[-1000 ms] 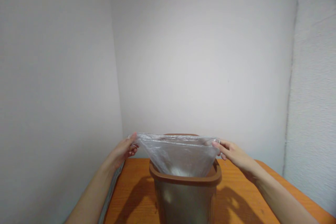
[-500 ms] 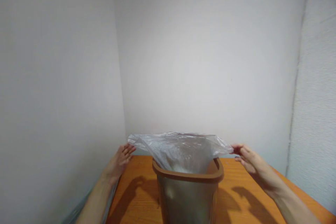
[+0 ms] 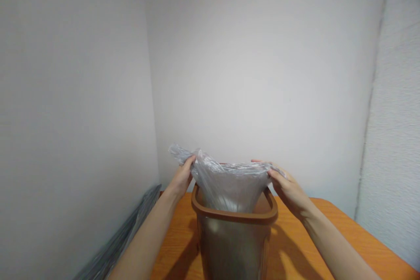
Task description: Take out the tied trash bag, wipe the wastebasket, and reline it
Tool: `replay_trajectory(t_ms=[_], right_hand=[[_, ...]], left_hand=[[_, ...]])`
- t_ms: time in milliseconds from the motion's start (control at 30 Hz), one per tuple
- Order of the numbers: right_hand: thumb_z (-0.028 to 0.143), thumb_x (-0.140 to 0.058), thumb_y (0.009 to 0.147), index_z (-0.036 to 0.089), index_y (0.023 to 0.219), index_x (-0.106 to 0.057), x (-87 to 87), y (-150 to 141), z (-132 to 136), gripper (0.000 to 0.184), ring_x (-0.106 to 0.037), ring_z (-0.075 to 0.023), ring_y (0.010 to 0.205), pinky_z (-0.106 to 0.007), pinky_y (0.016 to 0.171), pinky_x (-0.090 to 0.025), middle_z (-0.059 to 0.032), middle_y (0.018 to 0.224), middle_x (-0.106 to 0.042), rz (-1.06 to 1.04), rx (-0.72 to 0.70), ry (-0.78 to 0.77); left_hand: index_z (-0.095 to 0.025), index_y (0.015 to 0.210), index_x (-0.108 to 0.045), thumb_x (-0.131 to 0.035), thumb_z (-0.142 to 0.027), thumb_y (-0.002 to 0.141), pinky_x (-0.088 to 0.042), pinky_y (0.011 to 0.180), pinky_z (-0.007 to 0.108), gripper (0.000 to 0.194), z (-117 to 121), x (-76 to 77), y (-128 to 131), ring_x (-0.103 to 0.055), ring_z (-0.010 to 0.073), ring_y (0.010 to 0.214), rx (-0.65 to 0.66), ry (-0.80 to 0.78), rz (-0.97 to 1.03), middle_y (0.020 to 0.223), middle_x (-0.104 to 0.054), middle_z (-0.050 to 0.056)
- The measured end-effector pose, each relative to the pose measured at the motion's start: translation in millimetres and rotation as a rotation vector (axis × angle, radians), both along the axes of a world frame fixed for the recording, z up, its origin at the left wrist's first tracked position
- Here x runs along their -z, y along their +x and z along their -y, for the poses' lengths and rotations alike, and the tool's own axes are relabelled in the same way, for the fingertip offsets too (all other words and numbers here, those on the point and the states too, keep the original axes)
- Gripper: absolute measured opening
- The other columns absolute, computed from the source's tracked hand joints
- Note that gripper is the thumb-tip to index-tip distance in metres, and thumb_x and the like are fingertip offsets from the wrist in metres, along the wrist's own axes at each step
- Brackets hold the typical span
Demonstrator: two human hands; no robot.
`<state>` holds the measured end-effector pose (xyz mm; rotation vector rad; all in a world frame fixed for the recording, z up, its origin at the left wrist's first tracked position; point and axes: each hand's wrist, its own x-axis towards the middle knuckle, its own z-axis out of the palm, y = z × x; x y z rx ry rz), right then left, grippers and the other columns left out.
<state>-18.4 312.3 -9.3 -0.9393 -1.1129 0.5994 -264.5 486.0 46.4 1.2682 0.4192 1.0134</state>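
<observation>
A clear plastic bag [image 3: 231,186] hangs down inside a trash bin [image 3: 234,245] with a brown rim and greyish see-through sides. Its gathered mouth stands above the rim. My left hand [image 3: 186,174] pinches the bag at its left upper corner, and a loose end sticks out past the thumb. On the right, my right hand [image 3: 278,177] grips the other side of the mouth, thumb in front and fingers behind. Both hands are slightly above the bin's rim. The bag's lower part is hidden by the bin.
The bin stands on an orange-brown wooden table [image 3: 298,227]. Along the left edge lies a bundle of greyish plastic film [image 3: 131,227], partly behind my left forearm. White walls [image 3: 256,74] rise behind the table and on both sides.
Both hands have moved inward and a little up. My left hand has closed on the bag. The bag's mouth, stretched wide before, is now narrower and bunched.
</observation>
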Motion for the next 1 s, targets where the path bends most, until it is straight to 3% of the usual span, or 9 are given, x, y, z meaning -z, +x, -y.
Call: replay_trajectory(t_ms=[167,233,300,367,433,633,733,867,1000], right_hand=[[0.040,-0.048,0.091,0.017,0.121,-0.066,-38.5,-15,-6,0.042,-0.051,-0.0231,0.127,-0.035,0.107,-0.039,-0.0078,0.136,-0.059,-0.432,-0.295,0.122],[0.039,-0.048,0.089,0.020,0.109,-0.069,-52.9,-19,-7,0.034,-0.053,-0.0205,0.125,-0.032,0.103,-0.044,-0.0052,0.128,-0.065,-0.525,-0.380,0.209],[0.033,-0.052,0.087,0.023,0.088,-0.067,-62.5,-22,-7,0.019,-0.064,-0.0177,0.106,-0.030,0.098,-0.047,-0.0018,0.097,-0.073,-0.546,-0.450,0.309],[0.028,-0.053,0.088,0.022,0.071,-0.058,-66.6,-26,-8,0.019,-0.065,-0.0128,0.070,-0.028,0.088,-0.052,0.0031,0.063,-0.061,-0.500,-0.545,0.361],[0.027,-0.050,0.091,0.021,0.066,-0.048,-65.9,-31,-12,0.026,-0.047,-0.0084,0.043,-0.025,0.073,-0.053,0.0072,0.050,-0.044,-0.455,-0.634,0.344],[0.040,-0.067,0.082,0.020,0.062,-0.036,-47.8,-40,-42,0.042,-0.011,-0.0026,0.039,-0.015,0.038,-0.020,0.0115,0.049,-0.026,-0.373,-0.450,-0.056],[0.033,-0.078,0.070,0.018,0.062,-0.044,-37.2,-37,-56,0.038,-0.018,-0.0018,0.041,-0.015,0.038,-0.017,0.0107,0.051,-0.031,-0.322,-0.362,-0.170],[0.020,-0.074,0.063,0.014,0.063,-0.057,-30.1,-35,-59,0.018,-0.036,-0.0054,0.047,-0.017,0.044,-0.030,0.0056,0.054,-0.043,-0.263,-0.316,-0.229],[0.024,-0.071,0.067,0.014,0.071,-0.065,-31.4,-39,-53,0.013,-0.047,-0.0097,0.060,-0.021,0.056,-0.039,0.0000,0.068,-0.056,-0.227,-0.374,-0.225]], left_hand=[[-0.007,0.105,-0.071,-0.043,-0.031,0.090,-0.049,0.095,0.027,0.040,22,-42.9,21,-0.064,0.0193,0.106,0.254,-0.085,0.182,0.119,-0.069,0.013],[-0.011,0.084,-0.071,-0.037,-0.028,0.092,-0.051,0.092,0.027,0.038,27,-51.9,28,-0.067,0.0163,0.092,0.330,-0.110,0.253,0.095,-0.073,0.011],[-0.016,0.060,-0.059,-0.033,-0.025,0.094,-0.052,0.082,0.024,0.043,29,-54.1,33,-0.062,0.0104,0.064,0.380,-0.119,0.296,0.059,-0.062,0.003],[-0.018,0.053,-0.047,-0.030,-0.023,0.096,-0.050,0.071,0.020,0.046,29,-51.4,37,-0.046,0.0062,0.044,0.416,-0.108,0.291,0.042,-0.040,-0.004],[-0.018,0.055,-0.044,-0.028,-0.024,0.097,-0.047,0.063,0.017,0.046,27,-46.2,40,-0.032,0.0049,0.036,0.446,-0.089,0.251,0.039,-0.028,-0.008],[-0.021,0.048,-0.030,-0.036,-0.036,0.095,-0.036,0.049,0.021,0.050,24,-27.3,49,-0.017,0.0051,0.033,0.497,0.045,-0.078,0.036,-0.019,-0.009],[-0.020,0.050,-0.036,-0.052,-0.044,0.089,-0.026,0.044,0.022,0.048,32,-18.6,53,-0.019,0.0049,0.035,0.457,0.167,-0.242,0.039,-0.026,-0.009],[-0.017,0.078,-0.058,-0.078,-0.039,0.071,-0.028,0.048,0.023,0.031,41,-8.9,57,-0.033,0.0064,0.045,0.364,0.349,-0.354,0.054,-0.047,-0.007],[-0.017,0.086,-0.063,-0.068,-0.042,0.079,-0.038,0.060,0.025,0.027,37,-1.3,60,-0.051,0.0138,0.062,0.243,0.500,-0.416,0.065,-0.059,-0.001]])
